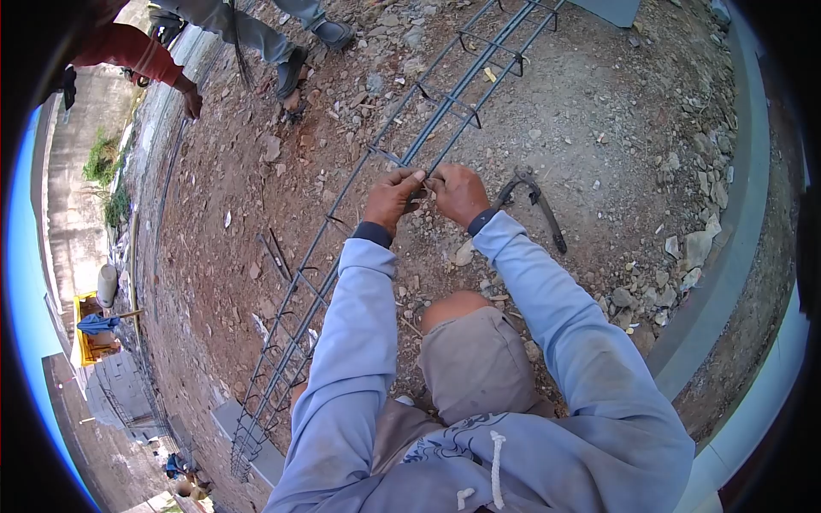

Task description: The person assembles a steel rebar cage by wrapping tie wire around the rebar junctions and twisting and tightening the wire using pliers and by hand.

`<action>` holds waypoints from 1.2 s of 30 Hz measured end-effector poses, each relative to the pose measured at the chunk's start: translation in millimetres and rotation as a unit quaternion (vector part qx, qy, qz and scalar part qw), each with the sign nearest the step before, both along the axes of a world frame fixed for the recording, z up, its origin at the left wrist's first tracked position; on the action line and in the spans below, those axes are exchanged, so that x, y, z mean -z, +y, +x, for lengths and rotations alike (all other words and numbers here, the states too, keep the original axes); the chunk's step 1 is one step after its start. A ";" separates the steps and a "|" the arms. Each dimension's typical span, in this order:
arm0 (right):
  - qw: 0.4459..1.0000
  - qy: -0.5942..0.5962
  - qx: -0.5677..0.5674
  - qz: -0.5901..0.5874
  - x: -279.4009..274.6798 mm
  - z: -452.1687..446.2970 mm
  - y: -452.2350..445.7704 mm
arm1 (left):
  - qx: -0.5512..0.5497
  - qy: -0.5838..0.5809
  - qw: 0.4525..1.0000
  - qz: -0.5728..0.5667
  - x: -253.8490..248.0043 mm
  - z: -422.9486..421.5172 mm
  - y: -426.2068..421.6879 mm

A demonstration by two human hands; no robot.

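Left grip [393, 200] and right grip [459, 197], both narrow, at edge of rebar cage [448, 104]; broad ground [629, 162] rightward to grey ledge [741, 256].

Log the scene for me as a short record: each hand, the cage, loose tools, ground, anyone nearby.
left hand: fingers bunched at the cage, next to the right hand
right hand: fingertips at the same spot; what they work on is too small to tell
cage: long, steel bars with cross ties
tool: dark, pincer-like, lying beyond the right hand
ground: dirt and rubble
nearby: red sleeve and trousered legs, upper left
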State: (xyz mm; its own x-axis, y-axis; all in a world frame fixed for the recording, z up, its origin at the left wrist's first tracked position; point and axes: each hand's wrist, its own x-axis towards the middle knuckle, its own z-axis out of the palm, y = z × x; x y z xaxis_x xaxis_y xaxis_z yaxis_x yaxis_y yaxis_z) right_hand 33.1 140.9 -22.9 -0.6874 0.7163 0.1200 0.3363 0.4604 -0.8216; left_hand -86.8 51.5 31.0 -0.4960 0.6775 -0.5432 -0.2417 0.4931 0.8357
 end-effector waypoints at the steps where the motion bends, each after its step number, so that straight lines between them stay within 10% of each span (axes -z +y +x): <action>1: 1.000 0.003 -0.005 -0.002 0.8 0.2 0.5 | 0.008 0.016 1.000 0.015 0.8 2.1 -1.6; 15: 0.964 -0.203 -0.126 -0.117 -37.8 -16.6 36.2 | 0.116 0.071 0.990 0.041 6.8 0.8 -10.4; 18: 0.917 -0.163 -0.111 -0.346 -46.0 -12.0 36.6 | 0.200 0.319 0.926 -0.029 7.2 3.1 -11.4; 21: 0.958 -0.193 -0.090 -0.192 -49.9 -9.4 29.4 | 0.169 0.360 0.916 -0.060 10.6 11.0 -9.3; 30: 0.945 -0.223 -0.038 -0.238 -48.8 -18.4 22.1 | 0.069 0.497 0.852 -0.148 22.0 25.7 -1.5; 36: 0.963 -0.201 0.005 -0.181 -39.3 -25.4 9.8 | 0.145 0.286 0.927 -0.194 13.4 9.1 5.3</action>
State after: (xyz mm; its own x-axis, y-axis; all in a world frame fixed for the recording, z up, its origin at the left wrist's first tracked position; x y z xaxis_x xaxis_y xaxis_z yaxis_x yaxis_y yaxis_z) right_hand 7.7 150.7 16.4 -0.6183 0.6685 -0.4133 0.6642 0.1633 -0.7295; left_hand -77.7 56.7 17.5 -0.6054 0.6361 -0.4784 0.3765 0.7584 0.5320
